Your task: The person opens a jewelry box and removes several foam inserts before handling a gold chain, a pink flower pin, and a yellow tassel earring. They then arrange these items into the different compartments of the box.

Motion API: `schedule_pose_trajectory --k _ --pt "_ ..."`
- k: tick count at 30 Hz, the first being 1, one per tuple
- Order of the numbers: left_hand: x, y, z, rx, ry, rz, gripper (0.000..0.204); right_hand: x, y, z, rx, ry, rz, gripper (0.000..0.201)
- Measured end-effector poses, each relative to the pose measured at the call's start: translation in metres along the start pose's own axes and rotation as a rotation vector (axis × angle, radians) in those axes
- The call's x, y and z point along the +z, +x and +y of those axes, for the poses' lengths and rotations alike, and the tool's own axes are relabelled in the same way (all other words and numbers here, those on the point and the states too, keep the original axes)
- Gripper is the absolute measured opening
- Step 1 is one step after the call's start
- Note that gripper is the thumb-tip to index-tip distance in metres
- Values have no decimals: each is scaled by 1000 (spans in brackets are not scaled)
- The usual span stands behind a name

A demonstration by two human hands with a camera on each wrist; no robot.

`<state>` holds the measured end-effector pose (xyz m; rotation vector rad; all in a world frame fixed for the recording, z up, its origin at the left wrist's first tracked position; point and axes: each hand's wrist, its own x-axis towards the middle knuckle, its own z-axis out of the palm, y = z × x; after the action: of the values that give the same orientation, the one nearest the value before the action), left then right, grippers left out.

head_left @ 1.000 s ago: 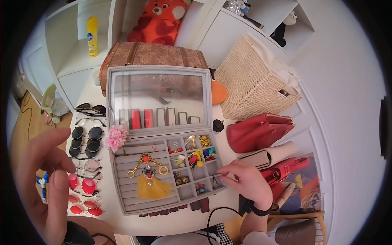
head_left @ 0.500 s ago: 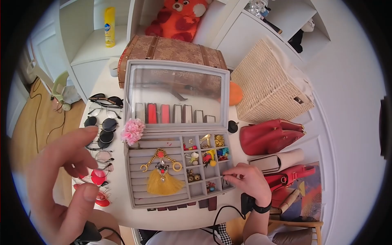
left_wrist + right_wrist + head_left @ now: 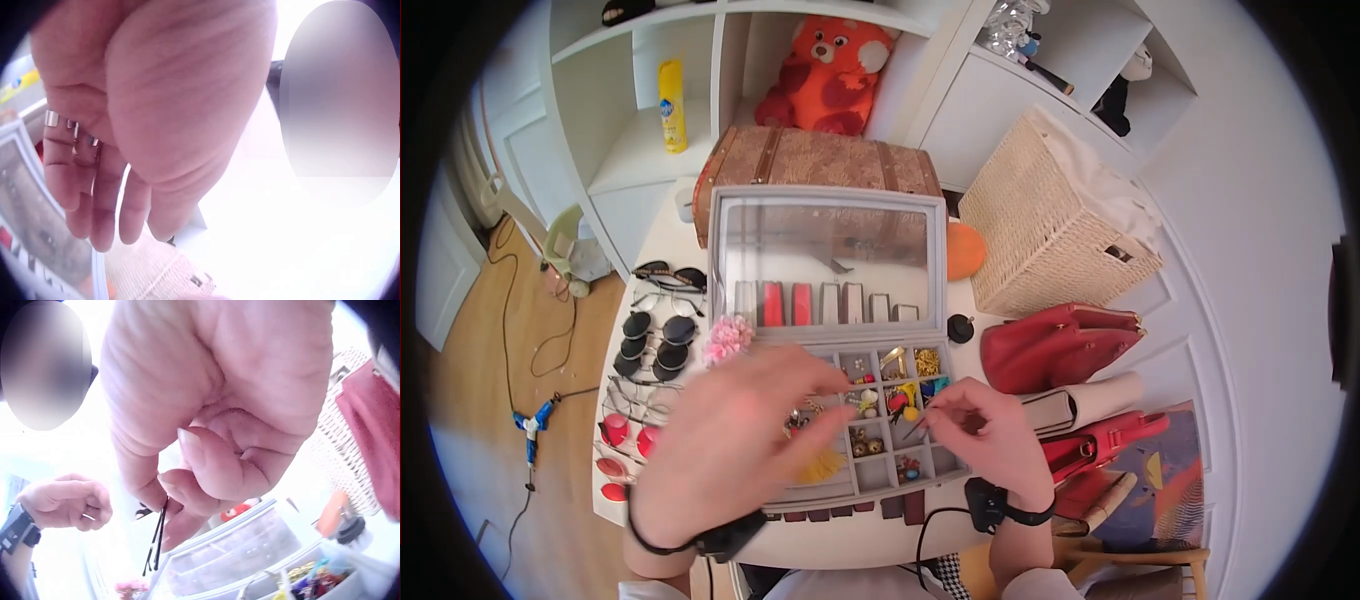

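My right hand (image 3: 990, 435) pinches thin black bobby pins (image 3: 160, 537) between thumb and fingertip, above the right-hand compartments of a grey jewelry box (image 3: 937, 265). The pins hang downward from the fingertips in the right wrist view. My left hand (image 3: 740, 440) hovers over the box's left half, fingers loosely bent and holding nothing. It covers most of the ring rolls and part of a yellow tassel pendant (image 3: 820, 467). Brown round beads (image 3: 867, 442), a gold chain (image 3: 927, 362) and colourful trinkets (image 3: 903, 402) lie in the small compartments. The glass lid stands raised.
Several sunglasses (image 3: 671, 360) line the table's left side. A pink flower (image 3: 728, 341) sits at the box's left edge. Behind stand a brown patterned chest (image 3: 820, 160) and a woven basket (image 3: 1040, 220). Red handbags (image 3: 1060, 345) and a beige purse (image 3: 1100, 400) are at the right.
My left hand has come from beside the sunglasses rightward over the box. My right hand has taken the bobby pins out of a right-hand compartment and raised them a little to the left.
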<state>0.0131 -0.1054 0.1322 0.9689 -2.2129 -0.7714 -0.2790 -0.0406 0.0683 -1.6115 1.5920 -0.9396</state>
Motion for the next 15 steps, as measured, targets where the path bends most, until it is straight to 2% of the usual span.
schedule_pose_trajectory --k 1,2,4,5,10,15 --pt "14 1 -3 18 13 4 24 3 5 -13 18 -11 -65 19" --pt "23 0 -4 -53 8 -19 28 6 10 -23 1 4 -65 19" --pt "36 -7 -16 -194 -107 -66 32 16 17 -34 83 71 -155 9" --pt "40 -13 -20 -211 -86 -71 32 24 20 -27 35 99 -155 9" --pt "46 -31 -26 -433 -306 -65 29 66 27 -10 49 339 -222 14" --pt "56 -46 -44 -466 -242 -43 22 79 29 -5 45 237 -288 19"
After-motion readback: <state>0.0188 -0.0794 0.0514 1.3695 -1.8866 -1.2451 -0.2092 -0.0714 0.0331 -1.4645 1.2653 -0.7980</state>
